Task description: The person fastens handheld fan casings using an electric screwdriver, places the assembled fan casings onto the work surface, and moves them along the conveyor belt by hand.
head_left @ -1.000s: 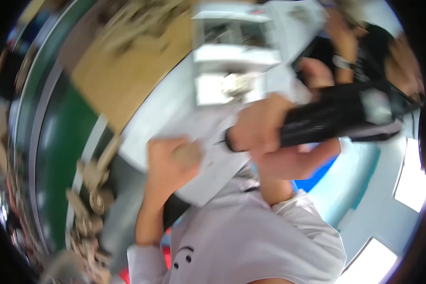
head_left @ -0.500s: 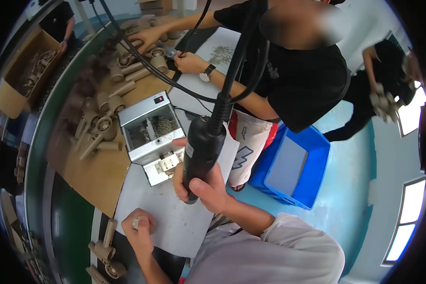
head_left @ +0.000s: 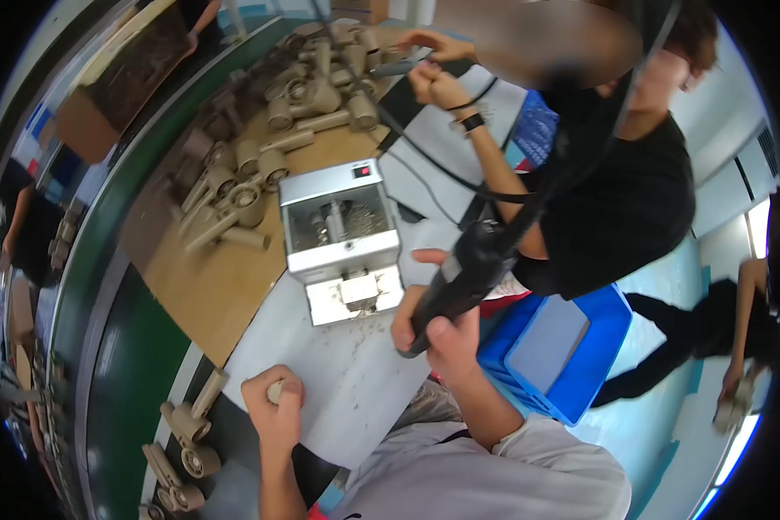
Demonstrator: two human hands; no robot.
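Observation:
My right hand (head_left: 452, 342) is wrapped round a black electric screwdriver (head_left: 466, 282), with its index finger stretched along the body. The screwdriver leans up to the right with its cable end on top; its tip is hidden. My left hand (head_left: 269, 412) is closed in a fist at the near edge of the white sheet (head_left: 329, 381). A pale beige end of a plastic part (head_left: 275, 392) shows between its fingers; most of it is hidden. Beyond both hands stands a silver screw feeder (head_left: 342, 256) with a red switch and loose small screws inside.
Beige plastic housings with handles (head_left: 243, 199) are heaped on a brown cardboard sheet (head_left: 191, 299); several more housings (head_left: 191, 425) lie at lower left. A co-worker's hands (head_left: 438, 82) hold a grey tool at the back. A blue crate (head_left: 602, 334) stands at right. Black cables hang across the view.
My view has shifted, so the feeder and heap appear further right. The screwdriver now tilts more to the right in my right hand. My left hand stays closed round the beige part.

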